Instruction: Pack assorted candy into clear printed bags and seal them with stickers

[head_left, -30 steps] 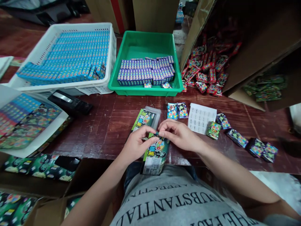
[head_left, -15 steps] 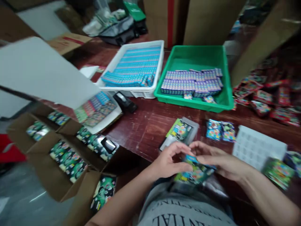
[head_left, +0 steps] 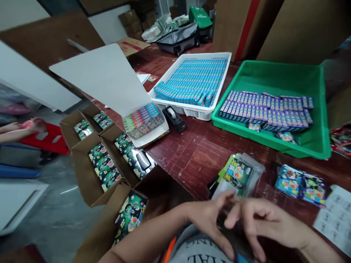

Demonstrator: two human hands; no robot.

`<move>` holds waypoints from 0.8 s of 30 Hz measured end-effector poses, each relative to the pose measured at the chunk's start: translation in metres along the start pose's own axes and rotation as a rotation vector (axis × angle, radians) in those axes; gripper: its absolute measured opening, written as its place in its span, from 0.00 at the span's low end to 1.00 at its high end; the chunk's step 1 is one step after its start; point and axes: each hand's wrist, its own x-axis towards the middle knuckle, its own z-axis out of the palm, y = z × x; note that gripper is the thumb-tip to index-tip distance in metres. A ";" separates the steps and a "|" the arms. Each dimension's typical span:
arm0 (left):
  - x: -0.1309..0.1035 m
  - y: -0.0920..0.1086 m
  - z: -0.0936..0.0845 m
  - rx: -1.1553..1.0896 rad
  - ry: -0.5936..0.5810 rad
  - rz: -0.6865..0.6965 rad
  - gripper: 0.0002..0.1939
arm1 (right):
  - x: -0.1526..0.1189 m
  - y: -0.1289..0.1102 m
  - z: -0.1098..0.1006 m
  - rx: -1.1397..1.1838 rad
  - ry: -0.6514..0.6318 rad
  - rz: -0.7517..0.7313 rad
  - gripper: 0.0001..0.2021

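Near the bottom centre, my left hand (head_left: 210,219) is wrapped round the left side of a dark, glossy packet (head_left: 236,233). My right hand (head_left: 263,223) grips the packet from the other side, its fingers bent over the top. The packet is partly hidden by my fingers and blurred. Just beyond the hands lies a stack of green and black printed cards in clear sleeves (head_left: 237,175). Two small packets, one blue (head_left: 289,181) and one purple (head_left: 314,190), lie side by side to the right, with a white sheet of printed labels (head_left: 336,215) beyond them.
A white basket (head_left: 192,112) holds rows of blue boxes; a green tray (head_left: 274,144) holds purple ones. A black tape dispenser (head_left: 174,118) sits beside an open white-lidded box (head_left: 104,78). Divided cartons (head_left: 90,190) with green packs stand left. Another person's hand (head_left: 37,125) is at far left.
The view has swung left, so things appear further right. The green and blue packet between my hands has turned and now shows a dark side, held lower. Another person's arm has come into view.
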 end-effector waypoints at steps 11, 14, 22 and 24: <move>-0.085 0.136 -0.055 1.043 0.934 0.044 0.43 | 0.025 0.015 -0.044 -0.918 0.680 -0.267 0.18; -0.116 0.159 -0.129 1.566 1.596 -0.158 0.47 | 0.061 0.033 -0.049 -1.300 0.727 -0.116 0.31; -0.132 0.141 -0.226 1.813 1.494 -0.546 0.29 | 0.100 0.006 -0.064 -1.492 0.796 0.185 0.41; -0.133 0.142 -0.226 1.795 1.554 -0.479 0.31 | 0.089 -0.006 -0.072 -1.441 0.773 0.176 0.39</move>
